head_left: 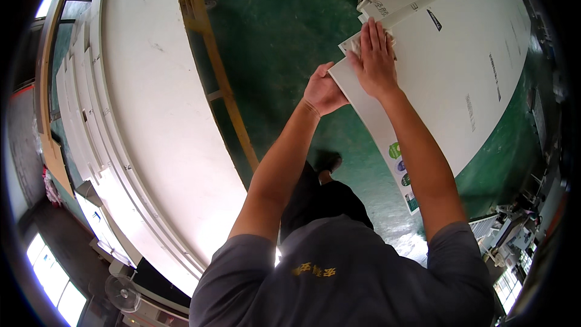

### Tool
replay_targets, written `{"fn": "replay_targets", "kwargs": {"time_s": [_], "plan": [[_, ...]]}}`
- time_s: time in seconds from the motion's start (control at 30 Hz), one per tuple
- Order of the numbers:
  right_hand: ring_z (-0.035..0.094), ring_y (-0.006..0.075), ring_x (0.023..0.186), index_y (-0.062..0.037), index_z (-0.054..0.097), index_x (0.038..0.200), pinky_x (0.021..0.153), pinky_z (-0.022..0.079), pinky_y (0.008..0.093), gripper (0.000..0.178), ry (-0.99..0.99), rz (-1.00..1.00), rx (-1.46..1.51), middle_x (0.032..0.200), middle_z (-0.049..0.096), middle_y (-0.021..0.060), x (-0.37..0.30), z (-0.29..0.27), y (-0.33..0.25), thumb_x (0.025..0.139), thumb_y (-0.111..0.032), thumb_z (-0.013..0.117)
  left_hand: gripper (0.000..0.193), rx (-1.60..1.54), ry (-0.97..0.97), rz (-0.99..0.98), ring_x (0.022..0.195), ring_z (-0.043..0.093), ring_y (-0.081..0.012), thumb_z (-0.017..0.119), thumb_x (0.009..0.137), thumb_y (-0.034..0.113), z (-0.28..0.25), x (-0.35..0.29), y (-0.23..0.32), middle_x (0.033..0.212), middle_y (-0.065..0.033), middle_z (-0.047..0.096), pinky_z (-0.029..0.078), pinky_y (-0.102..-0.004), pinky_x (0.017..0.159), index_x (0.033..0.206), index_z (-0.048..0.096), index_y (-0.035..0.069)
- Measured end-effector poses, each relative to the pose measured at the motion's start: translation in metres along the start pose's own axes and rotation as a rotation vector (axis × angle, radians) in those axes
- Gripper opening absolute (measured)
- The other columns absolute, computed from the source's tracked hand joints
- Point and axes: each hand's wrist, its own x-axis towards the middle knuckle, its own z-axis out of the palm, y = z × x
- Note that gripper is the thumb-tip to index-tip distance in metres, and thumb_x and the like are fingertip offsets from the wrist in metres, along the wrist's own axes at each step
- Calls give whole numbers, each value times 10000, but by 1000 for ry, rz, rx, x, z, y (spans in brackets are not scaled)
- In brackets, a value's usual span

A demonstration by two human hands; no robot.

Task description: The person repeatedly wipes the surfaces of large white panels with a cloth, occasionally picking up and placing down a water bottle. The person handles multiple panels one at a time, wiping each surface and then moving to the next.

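Observation:
A large white board (478, 54) lies on top of a stack on the right, printed with dark marks and with round coloured stickers near its near edge. My left hand (325, 89) is closed around its left corner, the thumb by the edge and the fingers partly hidden beneath. My right hand (376, 57) lies flat near the same corner, fingers stretched out and pointing away from me. Under it, a crumpled whitish piece (391, 41), perhaps a cloth, peeks out at the sides. More white boards (396, 5) fan out below and behind.
To my left stands a long stack of white panels (151, 54) beside a yellow frame (221, 79). Green floor (266, 30) runs between the two stacks. A fan (122, 292) is at the lower left, and cluttered equipment (514, 230) fills the lower right.

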Motion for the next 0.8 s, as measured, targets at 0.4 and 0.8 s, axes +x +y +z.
{"fn": "replay_targets", "kwargs": {"time_s": [0.4,0.8], "plan": [[197,372,1562,27,280,1582,1267,143,521,775,-173,-269,22,1680,220,205,-5,-2,-20,1030,-482,471,688,99,154,232,1434,433,-319,367,1009,552,8,7,-48,1594,-94,436,320,-573,1156,1561,396,143],[202,436,1545,78,296,1546,1245,163,572,814,-147,-220,8,1662,229,255,-18,-11,15,1005,-492,507,766,6,83,193,1472,378,-339,316,1017,643,11,7,-42,1625,-99,390,284,-559,1190,1590,343,136]]}}
